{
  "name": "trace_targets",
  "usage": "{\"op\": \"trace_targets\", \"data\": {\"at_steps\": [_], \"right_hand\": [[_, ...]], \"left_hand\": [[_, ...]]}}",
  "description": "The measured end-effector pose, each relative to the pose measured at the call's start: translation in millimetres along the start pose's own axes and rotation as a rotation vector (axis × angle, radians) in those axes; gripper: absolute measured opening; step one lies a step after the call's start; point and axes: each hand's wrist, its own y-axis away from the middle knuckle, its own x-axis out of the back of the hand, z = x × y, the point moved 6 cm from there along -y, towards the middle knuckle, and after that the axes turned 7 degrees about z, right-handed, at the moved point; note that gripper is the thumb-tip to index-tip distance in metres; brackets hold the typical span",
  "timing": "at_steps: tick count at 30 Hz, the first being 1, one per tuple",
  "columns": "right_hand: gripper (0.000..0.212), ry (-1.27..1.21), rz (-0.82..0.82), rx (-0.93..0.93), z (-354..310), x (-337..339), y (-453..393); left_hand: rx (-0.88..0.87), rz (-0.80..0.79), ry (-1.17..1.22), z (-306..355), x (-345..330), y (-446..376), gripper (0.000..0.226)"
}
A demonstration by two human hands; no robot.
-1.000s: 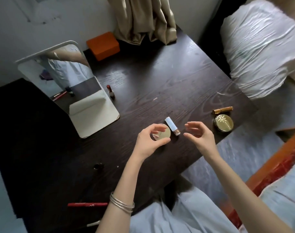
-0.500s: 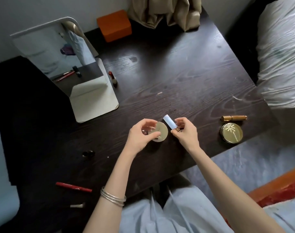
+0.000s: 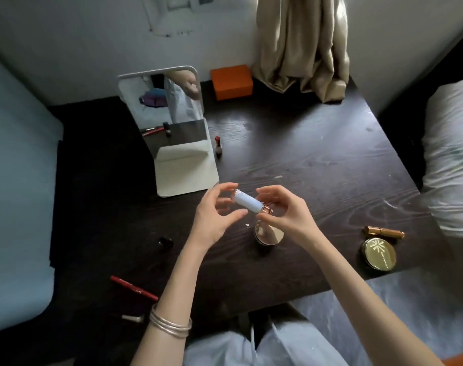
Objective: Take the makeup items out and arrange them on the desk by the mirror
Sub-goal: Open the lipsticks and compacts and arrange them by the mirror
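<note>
On the dark desk, with the mirror at far left, a white lipstick tube is pinched above a round compact by the right hand, its far end touched by the left hand, fingers loosely spread.

Silver bangles on left wrist; pale-blue garment.
</note>
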Motion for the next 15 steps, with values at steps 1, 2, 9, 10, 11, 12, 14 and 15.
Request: {"op": "trace_targets", "data": {"at_steps": [1, 2, 9, 10, 11, 12, 14, 15], "right_hand": [[0.048, 0.01, -0.03, 0.026, -8, -8, -1], [0.048, 0.022, -0.058, 0.056, -15, -16, -2], [0.039, 0.09, -0.192, 0.169, -46, -66, -5], [0.037, 0.102, -0.207, 0.155, -46, -71, -6], [0.034, 0.109, -0.222, 0.134, -45, -75, -7], [0.031, 0.118, -0.237, 0.114, -45, -79, -9], [0.028, 0.149, -0.262, 0.105, -45, -83, -12], [0.028, 0.171, -0.27, 0.115, -45, -84, -14]], "left_hand": [[0.0, 0.008, 0.01, 1, 10, 4, 0.048], [-0.004, 0.019, 0.013, 2, 20, 8, 0.044], [-0.014, 0.12, 0.081, -10, 77, 29, 0.03], [-0.014, 0.123, 0.093, -11, 81, 30, 0.029], [-0.011, 0.131, 0.105, -13, 84, 32, 0.028], [-0.006, 0.138, 0.113, -15, 87, 33, 0.028], [0.0, 0.132, 0.092, -17, 92, 35, 0.029], [-0.011, 0.122, 0.048, -17, 94, 36, 0.031]]}}
